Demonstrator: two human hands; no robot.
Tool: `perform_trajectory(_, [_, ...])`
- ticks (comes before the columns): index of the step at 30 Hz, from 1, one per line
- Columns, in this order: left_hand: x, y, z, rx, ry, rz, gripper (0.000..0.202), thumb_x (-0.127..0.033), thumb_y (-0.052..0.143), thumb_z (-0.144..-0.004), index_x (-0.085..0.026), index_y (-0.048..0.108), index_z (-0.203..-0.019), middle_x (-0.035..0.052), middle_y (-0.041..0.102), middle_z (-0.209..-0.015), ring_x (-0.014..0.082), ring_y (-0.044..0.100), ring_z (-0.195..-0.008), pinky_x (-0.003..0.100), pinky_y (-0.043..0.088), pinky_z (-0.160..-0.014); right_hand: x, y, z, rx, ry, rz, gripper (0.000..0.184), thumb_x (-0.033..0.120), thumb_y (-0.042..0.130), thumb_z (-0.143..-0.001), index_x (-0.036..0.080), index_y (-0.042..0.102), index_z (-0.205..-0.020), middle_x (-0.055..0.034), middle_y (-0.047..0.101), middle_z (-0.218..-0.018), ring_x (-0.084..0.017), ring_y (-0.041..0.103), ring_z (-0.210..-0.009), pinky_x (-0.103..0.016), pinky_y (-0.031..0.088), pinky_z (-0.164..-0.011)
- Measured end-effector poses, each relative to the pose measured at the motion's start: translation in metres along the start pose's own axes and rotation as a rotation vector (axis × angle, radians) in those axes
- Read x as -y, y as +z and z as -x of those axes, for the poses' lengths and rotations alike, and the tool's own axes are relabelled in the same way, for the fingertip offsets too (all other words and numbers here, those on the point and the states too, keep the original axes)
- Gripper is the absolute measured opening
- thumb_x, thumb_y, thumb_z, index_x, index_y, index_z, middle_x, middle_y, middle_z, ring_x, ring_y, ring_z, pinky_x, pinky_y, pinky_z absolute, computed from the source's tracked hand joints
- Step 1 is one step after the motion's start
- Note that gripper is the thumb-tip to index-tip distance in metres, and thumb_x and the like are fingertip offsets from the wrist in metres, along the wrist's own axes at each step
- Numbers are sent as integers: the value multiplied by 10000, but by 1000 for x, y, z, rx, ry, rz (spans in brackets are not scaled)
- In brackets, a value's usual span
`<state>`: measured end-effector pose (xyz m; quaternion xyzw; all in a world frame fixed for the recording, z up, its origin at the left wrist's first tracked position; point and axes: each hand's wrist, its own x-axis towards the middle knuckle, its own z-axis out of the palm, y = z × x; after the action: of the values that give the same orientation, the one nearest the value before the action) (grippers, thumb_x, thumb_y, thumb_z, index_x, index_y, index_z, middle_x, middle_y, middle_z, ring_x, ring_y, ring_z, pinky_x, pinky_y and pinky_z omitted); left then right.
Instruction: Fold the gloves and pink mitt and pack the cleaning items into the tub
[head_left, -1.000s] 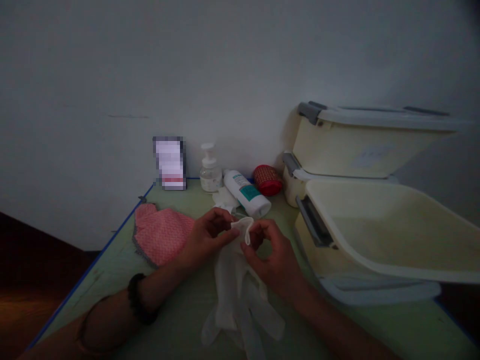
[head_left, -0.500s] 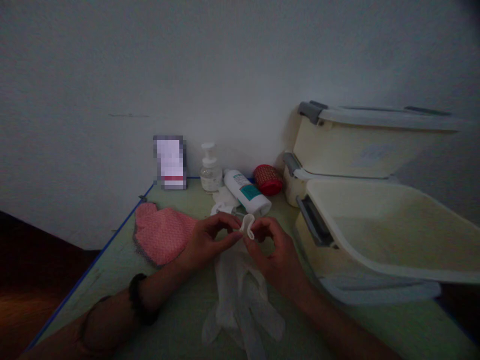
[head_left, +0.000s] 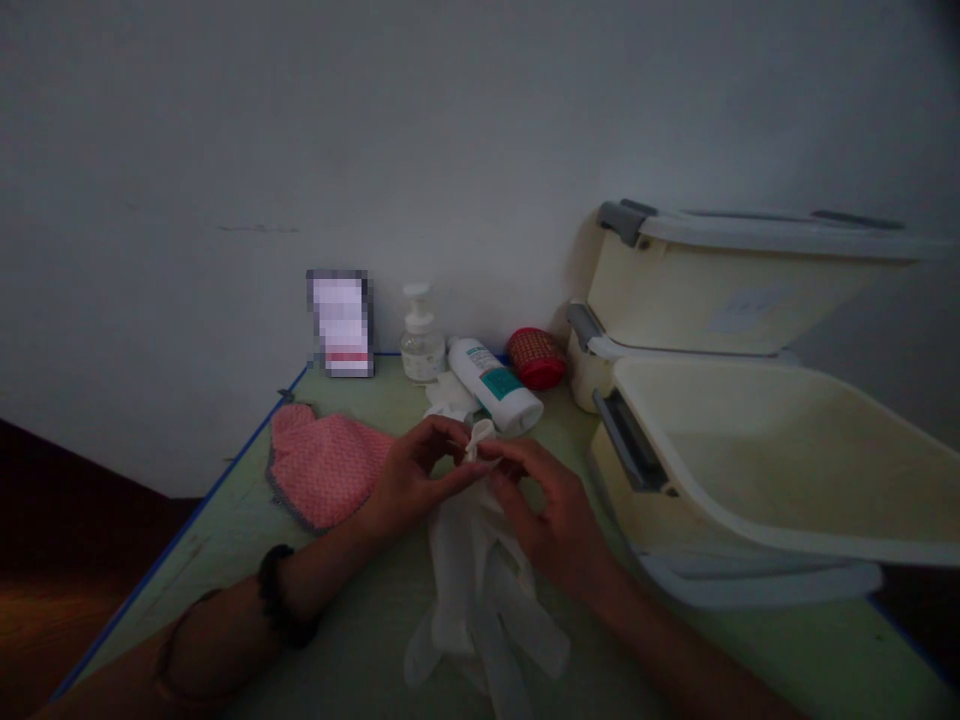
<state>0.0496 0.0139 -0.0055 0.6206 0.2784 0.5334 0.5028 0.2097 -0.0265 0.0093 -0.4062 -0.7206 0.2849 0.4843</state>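
Note:
A whitish, translucent disposable glove [head_left: 480, 580] hangs or lies fingers-down toward me, its cuff bunched up at the top. My left hand [head_left: 424, 470] pinches the cuff from the left with thumb and fingertips. From the right, my right hand [head_left: 551, 500] grips the same cuff, its fingers meeting the left fingertips. A small folded loop of the cuff sticks up between the two hands. Just behind them lies a white bottle with a green label [head_left: 495, 385] on its side.
Left of my hands is a pink cloth [head_left: 326, 465] on the green table [head_left: 360, 620]. A phone [head_left: 341, 325], a clear pump bottle [head_left: 421, 340] and a red woven object [head_left: 537, 358] stand along the wall. Cream bins [head_left: 637, 530] with grey handles occupy the right side.
My right fingers have moved left and closed over the glove's cuff. The folded loop has shifted slightly left and changed shape. Everything else has stayed in place.

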Motion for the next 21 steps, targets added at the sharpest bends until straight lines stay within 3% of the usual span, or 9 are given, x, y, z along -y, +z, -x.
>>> perform_trajectory(6, [-10,2,-1,-141,-155,-10,164,-236,689,-697,-156,570,-777,-7,590,-719,104,557,-678,202,446,-613,2,1,2,-100,11,6,269,119,452,-805,214,499,-1053,-61,538,-1003,-157,539,-845,-329,471,-744])
perform_trajectory(11, [-41,6,-9,-262,-66,-46,162,-283,680,-704,-166,569,-718,-29,568,-675,80,516,-597,168,409,-532,20,2,1,-209,-52,19,347,155,481,-815,225,413,-1149,-83,459,-1102,-175,502,-926,-350,458,-771])
perform_trajectory(16, [-95,6,-33,-169,70,69,165,-297,690,-696,-179,583,-737,-42,570,-637,60,491,-520,153,396,-480,62,-1,-19,-189,-76,-90,345,226,505,-837,240,405,-1167,-64,485,-1154,-166,499,-991,-335,434,-834])
perform_trajectory(21, [-145,-2,-51,-33,188,14,141,-209,706,-686,-164,596,-762,-21,619,-693,70,560,-598,151,438,-540,106,-14,-61,-139,-115,-158,121,275,486,-852,205,526,-943,-9,583,-824,-132,557,-757,-270,459,-666])
